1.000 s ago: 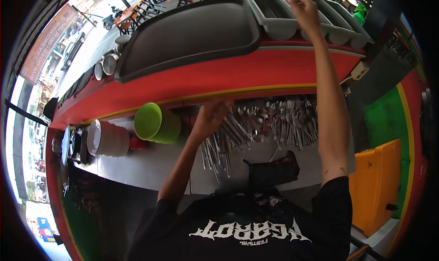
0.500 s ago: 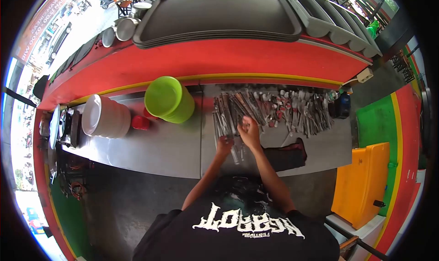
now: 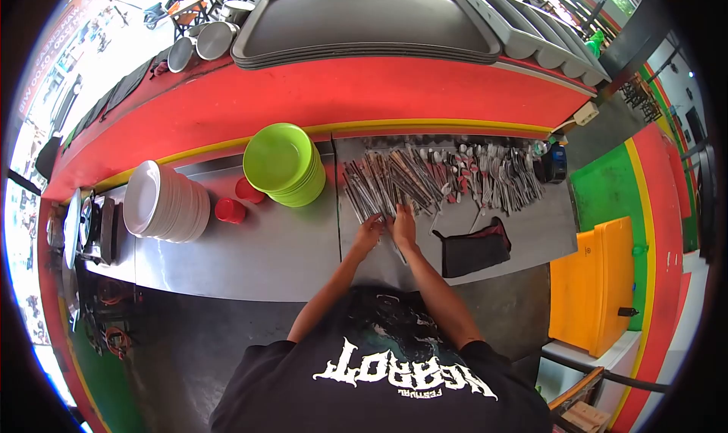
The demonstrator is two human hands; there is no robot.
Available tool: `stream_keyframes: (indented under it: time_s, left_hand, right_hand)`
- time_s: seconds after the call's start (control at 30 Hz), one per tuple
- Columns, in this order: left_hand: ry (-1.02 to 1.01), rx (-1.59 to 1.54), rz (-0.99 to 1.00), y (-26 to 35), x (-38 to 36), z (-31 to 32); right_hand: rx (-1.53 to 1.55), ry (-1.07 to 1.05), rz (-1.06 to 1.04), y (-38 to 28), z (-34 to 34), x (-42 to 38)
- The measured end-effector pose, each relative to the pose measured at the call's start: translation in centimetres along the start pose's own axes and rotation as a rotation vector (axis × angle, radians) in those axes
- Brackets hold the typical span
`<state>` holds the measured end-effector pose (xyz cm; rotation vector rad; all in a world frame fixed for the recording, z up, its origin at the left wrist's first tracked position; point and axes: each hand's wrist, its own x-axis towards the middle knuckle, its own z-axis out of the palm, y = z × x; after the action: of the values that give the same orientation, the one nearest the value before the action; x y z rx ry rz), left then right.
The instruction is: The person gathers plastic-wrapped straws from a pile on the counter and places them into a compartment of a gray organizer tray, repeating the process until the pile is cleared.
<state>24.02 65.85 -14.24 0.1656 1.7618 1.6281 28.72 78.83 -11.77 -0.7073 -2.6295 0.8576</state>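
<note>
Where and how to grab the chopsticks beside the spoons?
Chopsticks: probably best at the near ends, from the near side, grip closing across the shafts. They're long, thin and lie mostly lengthwise toward the left hand and right hand.

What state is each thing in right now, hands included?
Sticks, loose, bunched roughly side by side
Other cutlery, loose, heaped
Left hand, curled at the sticks' near ends; grip unclear
Right hand, likewise curled there; grip unclear
Green bowls, stacked
White dishes, stacked
Red containers, two, close together
Black trays, stacked, face up
Grey divided tray, open-topped
Black pouch, lying down; whether zipped, unclear
</note>
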Motion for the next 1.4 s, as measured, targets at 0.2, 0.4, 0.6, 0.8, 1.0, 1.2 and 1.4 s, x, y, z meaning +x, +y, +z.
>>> stream_keyframes:
  time_s: [0.2,0.4,0.6,0.8,1.0,1.2,1.4]
  left_hand:
    - [-0.04,-0.094,-0.023,2.3,-2.0,0.1]
    - [-0.014,-0.166,-0.044,3.2,-3.4,0.8]
    - [-0.018,-0.081,-0.202,3.1,-2.4,0.8]
    - [0.009,-0.2,-0.178,0.3,-1.9,1.0]
    - [-0.118,-0.525,-0.031,4.9,-4.5,2.2]
    - [-0.174,-0.255,0.049,2.9,-3.4,2.7]
    - [-0.166,-0.34,0.082,8.2,-5.8,3.0]
  right_hand:
    - [0.19,0.103,0.15,-0.9,-0.1,-3.9]
    - [0.411,-0.062,0.321,-1.3,-2.1,-6.7]
    - [0.376,-0.175,0.151,-1.9,-3.8,-7.9]
    - [0.738,-0.341,0.222,-0.8,-2.7,-10.5]
    - [1.184,-0.443,0.556,-1.6,-3.2,-11.4]
    - [1.14,-0.314,0.608,-4.3,-6.3,-10.0]
    - [1.112,-0.188,0.479,-3.5,-6.3,-9.9]
